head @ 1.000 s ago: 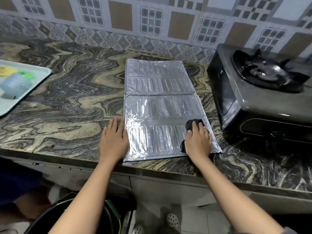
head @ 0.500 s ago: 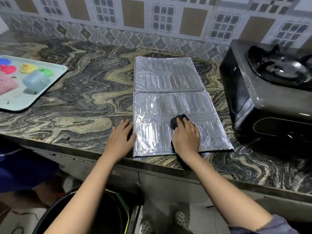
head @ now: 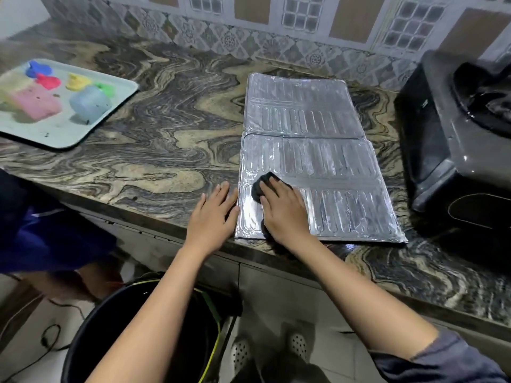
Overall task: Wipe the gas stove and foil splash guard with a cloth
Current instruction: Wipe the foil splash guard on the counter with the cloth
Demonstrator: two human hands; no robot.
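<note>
Pressing a dark cloth [head: 262, 184] flat against the foil splash guard [head: 318, 158], the right hand [head: 285, 214] lies palm-down with its fingers stretched forward over the cloth rather than curled round it. The cloth shows past the fingertips at the guard's near-left corner. The guard lies flat on the marbled stone countertop [head: 166, 139], its ribbed panels running from the front edge toward the tiled wall. The left hand [head: 214, 217] rests palm-down on the countertop just beside the guard's left edge, fingers straight and slightly spread, grasping nothing; whether it touches the foil cannot be told. Both forearms reach up from below, the right one ending in a grey sleeve [head: 442, 360]. The gas stove [head: 437, 150] stands on the counter right of the guard, near but apart. A pale tray [head: 63, 131] of coloured items sits far left, and a black bucket [head: 83, 344] stands on the floor below.
</note>
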